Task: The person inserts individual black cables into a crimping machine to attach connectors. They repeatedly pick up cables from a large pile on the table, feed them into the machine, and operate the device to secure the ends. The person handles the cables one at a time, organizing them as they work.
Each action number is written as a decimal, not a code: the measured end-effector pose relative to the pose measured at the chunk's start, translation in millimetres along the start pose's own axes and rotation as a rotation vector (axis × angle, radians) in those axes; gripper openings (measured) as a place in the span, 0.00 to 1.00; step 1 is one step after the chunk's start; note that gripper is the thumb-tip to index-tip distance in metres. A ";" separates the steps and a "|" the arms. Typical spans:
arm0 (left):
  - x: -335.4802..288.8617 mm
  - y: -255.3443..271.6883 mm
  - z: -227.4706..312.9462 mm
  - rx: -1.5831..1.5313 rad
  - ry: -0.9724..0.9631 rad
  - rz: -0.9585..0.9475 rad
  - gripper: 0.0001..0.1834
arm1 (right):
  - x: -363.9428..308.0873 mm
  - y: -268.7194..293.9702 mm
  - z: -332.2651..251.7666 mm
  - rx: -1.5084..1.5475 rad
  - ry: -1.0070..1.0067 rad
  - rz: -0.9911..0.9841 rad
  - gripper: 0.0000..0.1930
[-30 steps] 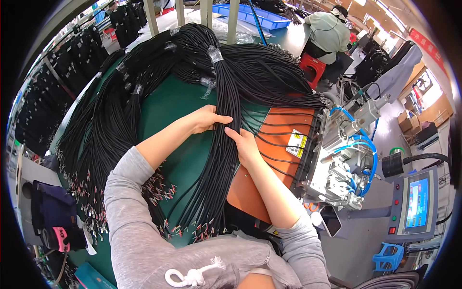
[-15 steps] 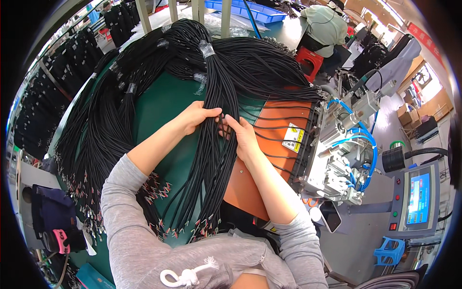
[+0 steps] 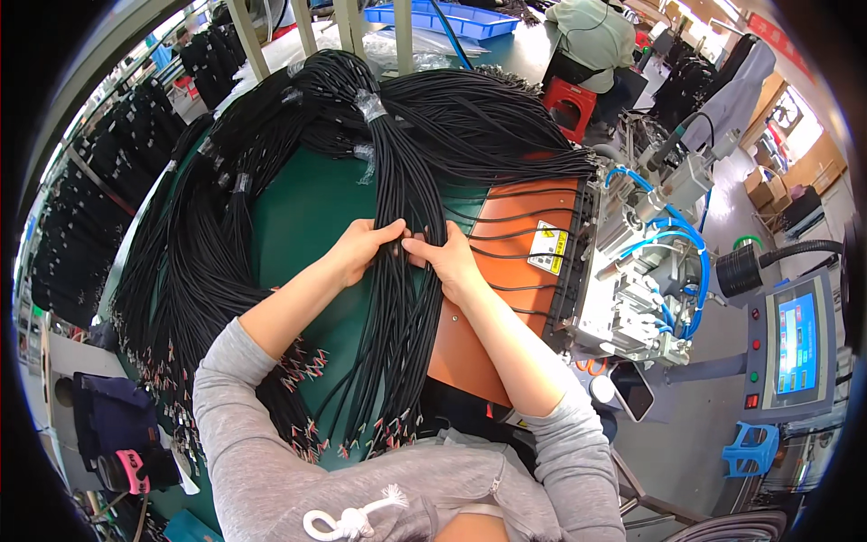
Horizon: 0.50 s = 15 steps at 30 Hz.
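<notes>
A thick bundle of black cables [image 3: 397, 163] hangs toward me across the green table, tied near its top with a clear plastic wrap [image 3: 368, 106]. My left hand [image 3: 368, 244] is closed on the bundle's left side, its thumb lying over the front. From the right, my right hand [image 3: 445, 257] grips the same bundle, and its thumb nearly meets the left one. Some fingers are hidden behind the cables. Stripped ends with red and white wires [image 3: 375, 434] fan out near my body.
More black cable bundles [image 3: 194, 244] cover the table's left and back. On the right, single cables cross an orange plate [image 3: 515, 244] into a metal machine [image 3: 632, 280] with blue tubes. A control screen [image 3: 797, 343], a phone [image 3: 632, 390] and a seated person [image 3: 591, 41] are also in view.
My hands have closed in around the cable bundle, and the thumbs have come nearer each other. The view has shifted slightly.
</notes>
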State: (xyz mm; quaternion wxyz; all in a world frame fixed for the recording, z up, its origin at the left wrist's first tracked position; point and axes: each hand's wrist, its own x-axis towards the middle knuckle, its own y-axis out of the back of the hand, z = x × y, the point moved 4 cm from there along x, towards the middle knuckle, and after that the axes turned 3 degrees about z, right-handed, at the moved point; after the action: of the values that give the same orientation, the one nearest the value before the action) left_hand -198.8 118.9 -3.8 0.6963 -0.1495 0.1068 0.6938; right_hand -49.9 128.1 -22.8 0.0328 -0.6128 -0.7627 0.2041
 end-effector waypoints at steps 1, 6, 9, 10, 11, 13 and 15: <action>3.0 5.1 -0.5 0.058 -0.062 -0.007 0.12 | -0.8 -0.8 -0.1 0.004 0.003 0.003 0.19; -6.9 2.5 11.1 0.351 -0.178 0.219 0.09 | 2.2 1.2 1.4 0.030 0.007 0.031 0.12; -15.3 -0.7 7.0 -0.053 -0.040 0.089 0.07 | 7.8 10.5 2.1 0.155 0.035 0.079 0.09; -15.9 0.5 -2.7 -0.020 -0.023 0.041 0.05 | 8.3 13.5 2.8 0.160 0.031 0.082 0.09; -23.2 -4.2 -11.4 -0.079 -0.010 0.003 0.05 | 9.6 15.6 1.8 0.169 0.031 0.083 0.09; -43.4 -22.9 -26.8 -0.186 0.058 -0.026 0.06 | 14.6 20.1 2.0 0.212 0.030 0.080 0.10; -50.6 -29.9 -36.9 -0.320 0.120 -0.030 0.06 | 12.6 18.6 2.0 0.229 0.005 0.085 0.12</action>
State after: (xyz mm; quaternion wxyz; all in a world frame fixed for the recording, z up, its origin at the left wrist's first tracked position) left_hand -167.5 58.7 -18.4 0.6663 -0.3012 0.0343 0.6813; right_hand -36.5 142.6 -33.7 0.0958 -0.6374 -0.7077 0.2895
